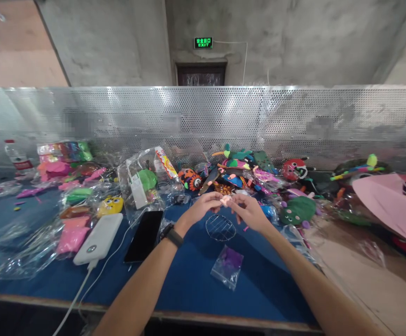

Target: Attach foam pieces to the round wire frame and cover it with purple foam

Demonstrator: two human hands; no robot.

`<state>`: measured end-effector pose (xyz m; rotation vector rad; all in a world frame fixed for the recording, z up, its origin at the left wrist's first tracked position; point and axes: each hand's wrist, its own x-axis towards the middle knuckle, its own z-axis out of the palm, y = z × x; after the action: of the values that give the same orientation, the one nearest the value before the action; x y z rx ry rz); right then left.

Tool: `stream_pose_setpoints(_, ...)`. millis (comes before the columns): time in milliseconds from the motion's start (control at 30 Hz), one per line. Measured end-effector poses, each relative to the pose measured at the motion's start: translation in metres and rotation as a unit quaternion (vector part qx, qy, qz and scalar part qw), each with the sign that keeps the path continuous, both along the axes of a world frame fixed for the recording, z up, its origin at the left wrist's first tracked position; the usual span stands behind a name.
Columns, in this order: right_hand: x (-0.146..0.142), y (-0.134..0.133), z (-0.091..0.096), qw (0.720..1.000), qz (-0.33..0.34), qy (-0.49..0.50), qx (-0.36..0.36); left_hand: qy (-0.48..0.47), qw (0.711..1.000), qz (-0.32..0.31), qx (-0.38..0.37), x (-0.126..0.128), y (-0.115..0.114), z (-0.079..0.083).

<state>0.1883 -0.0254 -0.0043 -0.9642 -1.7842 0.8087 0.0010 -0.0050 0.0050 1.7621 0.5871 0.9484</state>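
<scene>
Both hands meet over the blue table, pinching a small pale pink lump of modelling clay [226, 200] between their fingertips. My left hand [206, 206] comes in from the left with a dark band on its wrist, its fingers closed on the clay. From the other side my right hand [251, 212] grips the same lump with thumb and fingers. Just below them a round wire rack [220, 227] lies on the table. Closer to me is a clear zip bag [227, 276] with purple clay [232, 258] inside.
On the left lie a white power bank [98, 239] with a cable, a black phone [144, 235] and bagged pink clay [73, 238]. Colourful clay figures [236, 172] crowd the back before a perforated metal panel [203, 109]. A green clay figure [298, 210] and pink sheet [392, 205] are right.
</scene>
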Motion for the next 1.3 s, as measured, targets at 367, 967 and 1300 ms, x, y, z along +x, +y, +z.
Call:
stream_pose_setpoints(367,-0.005,0.0,-0.004,0.997,-0.05,-0.033,0.051,0.014,0.992,0.103,0.072,0.01,0.0,-0.007)
stream_pose_setpoints(967,-0.027,-0.018,-0.002,0.993,-0.043,-0.068,0.083,0.136,0.872,0.391,0.261,0.019,-0.002,-0.014)
stream_pose_setpoints(1300,-0.012,-0.006,-0.003,0.999,-0.004,-0.033,0.041,0.055,0.974,0.078,0.207,0.018,-0.021,0.002)
